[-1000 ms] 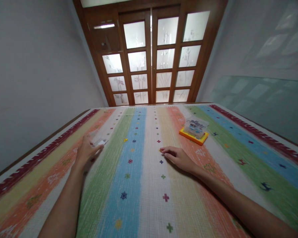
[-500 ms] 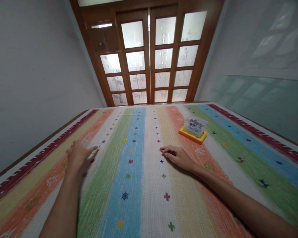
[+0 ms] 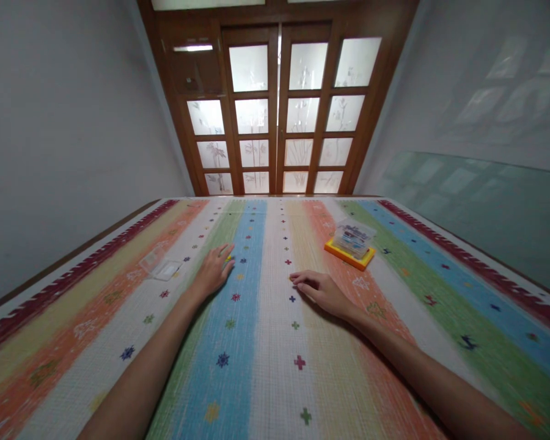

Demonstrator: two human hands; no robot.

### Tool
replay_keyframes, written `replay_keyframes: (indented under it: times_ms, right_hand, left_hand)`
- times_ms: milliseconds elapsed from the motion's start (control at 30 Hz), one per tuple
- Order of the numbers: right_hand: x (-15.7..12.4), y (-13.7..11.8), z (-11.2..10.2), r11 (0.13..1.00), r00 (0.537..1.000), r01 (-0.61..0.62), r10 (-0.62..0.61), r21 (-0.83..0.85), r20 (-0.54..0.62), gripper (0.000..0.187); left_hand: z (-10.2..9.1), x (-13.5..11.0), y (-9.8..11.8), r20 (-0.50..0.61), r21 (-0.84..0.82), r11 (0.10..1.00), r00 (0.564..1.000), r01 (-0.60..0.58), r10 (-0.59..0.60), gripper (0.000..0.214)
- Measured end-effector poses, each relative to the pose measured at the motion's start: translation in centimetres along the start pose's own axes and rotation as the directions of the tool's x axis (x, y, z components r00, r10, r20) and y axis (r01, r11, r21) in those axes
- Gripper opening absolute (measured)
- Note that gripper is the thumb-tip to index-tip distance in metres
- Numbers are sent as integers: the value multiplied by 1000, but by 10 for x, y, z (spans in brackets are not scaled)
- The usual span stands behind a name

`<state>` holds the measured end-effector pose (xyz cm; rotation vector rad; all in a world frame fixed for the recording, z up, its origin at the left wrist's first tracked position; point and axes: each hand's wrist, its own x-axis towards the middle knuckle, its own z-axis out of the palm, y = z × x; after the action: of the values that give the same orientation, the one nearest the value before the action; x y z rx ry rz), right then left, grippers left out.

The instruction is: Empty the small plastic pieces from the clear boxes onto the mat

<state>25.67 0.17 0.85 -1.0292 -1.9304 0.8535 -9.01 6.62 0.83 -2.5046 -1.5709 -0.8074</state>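
Observation:
My left hand [image 3: 213, 270] is over the green and blue stripes of the cloth, fingers apart. Between its thumb and fingers shows a small yellow piece [image 3: 228, 258], partly hidden; a grip on it is not visible. My right hand [image 3: 318, 288] rests on the white and cream stripes with its fingers curled together. Whether anything small is inside them is hidden. Left of my left hand lies a clear plastic case [image 3: 165, 269] with its lid tilted up. Beyond my right hand, another clear box [image 3: 354, 237] holds small dark and blue items I cannot name.
Under the right-hand box is a flat yellow-orange block or case [image 3: 348, 255]. The striped tablecloth [image 3: 275, 366] carries printed crosses, stars and deer. Wooden doors with glass panes [image 3: 277, 116] stand behind the table, and a pale glass panel [image 3: 476, 201] leans on the right.
My left hand has moved right, from beside the clear case to the yellow piece, uncovering the case. My right hand stays put. The view has shifted slightly.

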Motion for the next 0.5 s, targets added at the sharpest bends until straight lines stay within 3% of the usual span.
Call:
replay_keyframes:
  times_ms: [167, 500]
  right_hand:
    - [0, 2, 2, 1000, 1000, 9, -9, -9, -19, 19]
    - [0, -3, -1, 999, 999, 29, -30, -33, -17, 20]
  left_hand:
    - [9, 12, -5, 68, -33, 999, 998, 17, -15, 33]
    - [-7, -8, -13, 110, -87, 996, 994, 0, 10, 33]
